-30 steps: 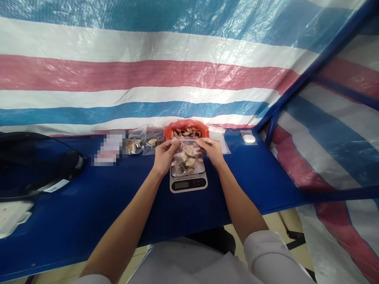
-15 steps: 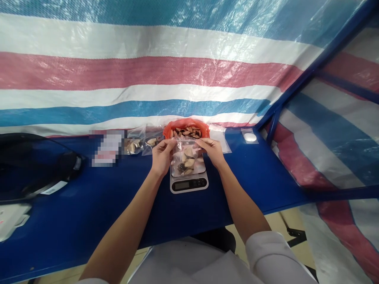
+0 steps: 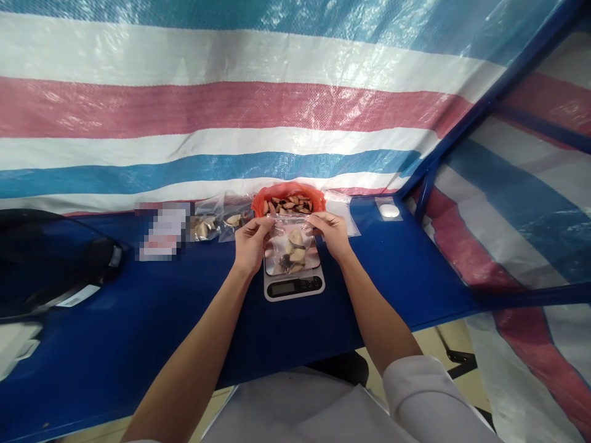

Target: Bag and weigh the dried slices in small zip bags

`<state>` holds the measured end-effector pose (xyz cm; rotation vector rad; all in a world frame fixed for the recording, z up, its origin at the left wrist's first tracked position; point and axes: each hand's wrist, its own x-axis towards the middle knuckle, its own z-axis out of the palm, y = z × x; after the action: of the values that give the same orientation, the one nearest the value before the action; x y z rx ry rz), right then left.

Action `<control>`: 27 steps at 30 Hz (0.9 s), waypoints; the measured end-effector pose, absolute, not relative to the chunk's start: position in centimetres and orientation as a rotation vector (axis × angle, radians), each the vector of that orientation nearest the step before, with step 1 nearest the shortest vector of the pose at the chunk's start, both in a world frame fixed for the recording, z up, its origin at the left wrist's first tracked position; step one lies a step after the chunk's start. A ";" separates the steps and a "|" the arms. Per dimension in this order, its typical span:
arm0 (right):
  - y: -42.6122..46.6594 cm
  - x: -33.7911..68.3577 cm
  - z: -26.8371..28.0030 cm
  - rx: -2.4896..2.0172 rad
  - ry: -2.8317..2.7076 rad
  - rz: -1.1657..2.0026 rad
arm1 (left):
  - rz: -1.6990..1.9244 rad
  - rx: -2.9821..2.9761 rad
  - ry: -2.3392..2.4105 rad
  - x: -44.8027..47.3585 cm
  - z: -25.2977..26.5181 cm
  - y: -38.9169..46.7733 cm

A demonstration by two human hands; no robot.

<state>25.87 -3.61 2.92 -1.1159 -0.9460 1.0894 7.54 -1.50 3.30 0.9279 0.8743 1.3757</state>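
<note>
A clear zip bag (image 3: 293, 249) with several pale, dark-edged slices in its bottom hangs between my hands, over a white digital kitchen scale (image 3: 295, 294). My left hand (image 3: 252, 244) pinches the bag's upper left corner. At the upper right corner, my right hand (image 3: 331, 234) pinches the same edge between thumb and fingers. The scale's dark display shows no reading that I can make out. Just behind the bag stands a red plastic bag (image 3: 260, 200), its mouth spread around many brown and pale slices (image 3: 290, 204).
Filled clear bags (image 3: 205, 227) lie left of the red bag on the blue table (image 3: 184, 320). Flat clear bags (image 3: 346, 215) lie at its right. Farther right is a small bag with a white round thing (image 3: 388, 211). A black object (image 3: 55, 258) occupies the left side; striped sheeting (image 3: 231, 104) rises behind.
The view has shifted slightly. Both hands keep their pinch on the bag's top edge, and the slices inside have moved a little.
</note>
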 end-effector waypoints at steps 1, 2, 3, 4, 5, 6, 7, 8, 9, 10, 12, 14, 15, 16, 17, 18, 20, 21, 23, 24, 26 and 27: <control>-3.7 25.9 3.0 -1.110 -0.947 1.094 | 1.371 0.939 0.875 7.5 3.2 -1.5; -3.7 25.9 3.0 -1.106 -0.954 1.101 | 1.373 0.949 0.874 7.5 3.1 -1.4; -3.8 25.9 3.1 -1.105 -0.967 1.108 | 1.380 0.959 0.871 7.4 3.0 -1.4; -3.9 25.9 3.1 -1.107 -0.987 1.114 | 1.390 0.970 0.868 7.4 2.9 -1.4; -3.9 26.0 3.1 -1.111 -1.009 1.116 | 1.400 0.980 0.871 7.4 2.8 -1.4; -4.0 26.0 3.1 -1.115 -1.031 1.118 | 1.406 0.992 0.877 7.3 2.7 -1.3; -4.0 26.0 3.0 -1.116 -1.048 1.117 | 1.409 1.005 0.884 7.3 2.6 -1.3; -4.0 26.0 3.0 -1.116 -1.060 1.117 | 1.415 1.016 0.890 7.3 2.6 -1.3; -4.0 25.9 2.9 -1.113 -1.067 1.120 | 1.421 1.023 0.893 7.3 2.5 -1.3; -4.0 25.9 2.9 -1.111 -1.066 1.121 | 1.428 1.026 0.892 7.3 2.6 -1.4; -4.0 25.9 2.9 -1.111 -1.051 1.120 | 1.432 1.022 0.889 7.3 2.7 -1.4; -4.0 25.8 3.0 -1.110 -1.030 1.123 | 1.415 1.014 0.883 7.4 2.9 -1.5; -4.0 25.8 3.1 -1.107 -1.019 1.126 | 1.401 1.007 0.872 7.4 3.0 -1.6; -4.0 25.8 3.2 -1.104 -1.009 1.129 | 1.386 0.998 0.856 7.4 3.1 -1.7; -4.0 25.8 3.3 -1.099 -1.003 1.131 | 1.374 0.986 0.837 7.4 3.2 -1.7; -4.0 25.7 3.3 -1.093 -0.996 1.131 | 1.366 0.972 0.818 7.4 3.3 -1.8; -4.1 25.7 3.4 -1.078 -0.985 1.126 | 1.358 0.952 0.797 7.4 3.4 -1.8; -4.1 25.7 3.4 -1.072 -0.980 1.120 | 1.352 0.951 0.802 7.4 3.4 -1.8; -4.1 25.7 3.4 -1.063 -0.971 1.111 | 1.339 0.967 0.827 7.3 3.4 -1.8; -4.1 25.7 3.4 -1.063 -0.965 1.105 | 1.339 0.982 0.840 7.3 3.3 -1.7; -4.1 25.7 3.4 -1.068 -0.959 1.098 | 1.351 1.017 0.850 7.2 3.2 -1.6; -4.2 25.7 3.4 -1.069 -0.958 1.094 | 1.359 1.032 0.850 7.1 3.1 -1.5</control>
<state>25.75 -4.16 3.35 -1.0693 -0.9580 1.0940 7.14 -1.50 3.07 1.0323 0.8496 1.3591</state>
